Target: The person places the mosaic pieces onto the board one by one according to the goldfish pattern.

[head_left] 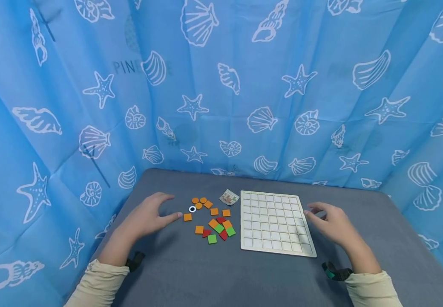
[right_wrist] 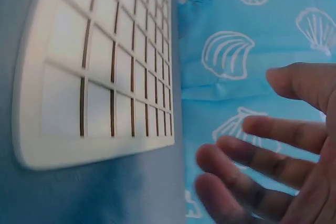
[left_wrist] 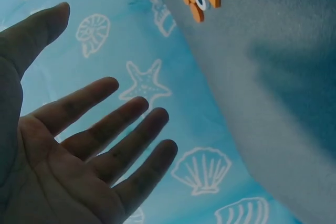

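Note:
My left hand (head_left: 146, 216) is left of a scatter of small pieces, fingers spread and holding nothing; its bare palm shows in the left wrist view. Nearest to it lie an orange square tile (head_left: 188, 217) and a white ring-like disc with a dark centre (head_left: 192, 209). Around these are orange round pieces (head_left: 199, 206), red pieces (head_left: 223, 235) and green squares (head_left: 212, 239). My right hand (head_left: 330, 224), fingers relaxed and nothing in them, hovers beside the right edge of a pale wooden grid board (head_left: 279, 252). Square cells fill the board, as the right wrist view shows up close.
A small card with a printed grid picture (head_left: 229, 197) lies behind the pieces, by the board's far left corner. Grey cloth covers the table (head_left: 214, 277). A blue curtain with white shells (head_left: 221, 102) hangs along the table's back and left sides.

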A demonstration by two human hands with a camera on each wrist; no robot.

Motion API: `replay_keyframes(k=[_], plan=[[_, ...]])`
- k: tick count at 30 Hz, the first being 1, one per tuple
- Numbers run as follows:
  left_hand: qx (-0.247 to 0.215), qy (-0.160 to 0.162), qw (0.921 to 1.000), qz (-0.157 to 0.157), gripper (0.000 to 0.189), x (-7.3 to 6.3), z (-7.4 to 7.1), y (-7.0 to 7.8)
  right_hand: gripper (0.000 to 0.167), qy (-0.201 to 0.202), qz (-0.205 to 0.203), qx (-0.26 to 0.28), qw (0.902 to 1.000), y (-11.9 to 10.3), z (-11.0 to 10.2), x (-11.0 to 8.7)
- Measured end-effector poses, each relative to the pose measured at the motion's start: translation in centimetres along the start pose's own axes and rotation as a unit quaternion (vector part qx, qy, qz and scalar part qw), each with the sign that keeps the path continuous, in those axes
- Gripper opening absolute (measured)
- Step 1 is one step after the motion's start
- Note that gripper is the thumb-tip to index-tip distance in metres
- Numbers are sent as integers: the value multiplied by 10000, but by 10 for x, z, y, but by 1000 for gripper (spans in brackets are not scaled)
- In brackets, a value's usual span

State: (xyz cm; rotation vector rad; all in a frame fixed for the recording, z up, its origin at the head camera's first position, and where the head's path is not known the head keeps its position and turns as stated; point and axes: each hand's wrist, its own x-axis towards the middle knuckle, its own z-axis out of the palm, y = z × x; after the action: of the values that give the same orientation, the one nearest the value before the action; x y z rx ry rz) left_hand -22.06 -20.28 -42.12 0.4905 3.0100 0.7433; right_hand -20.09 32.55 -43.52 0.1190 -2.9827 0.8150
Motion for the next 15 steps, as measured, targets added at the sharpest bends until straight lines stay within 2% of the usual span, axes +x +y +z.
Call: replay_keyframes(k=[4,8,15], plan=[[-407,175,9990,-67,66,4,5,-4,54,-159,265,711,9970,8,5,1],[-839,415,9955,-104,61,13,14,-9,54,-161,681,1246,9897,17,13,3],[-1502,574,9868,-214,55,34,38,-14,54,-7,1584,1592,9745,32,26,10]])
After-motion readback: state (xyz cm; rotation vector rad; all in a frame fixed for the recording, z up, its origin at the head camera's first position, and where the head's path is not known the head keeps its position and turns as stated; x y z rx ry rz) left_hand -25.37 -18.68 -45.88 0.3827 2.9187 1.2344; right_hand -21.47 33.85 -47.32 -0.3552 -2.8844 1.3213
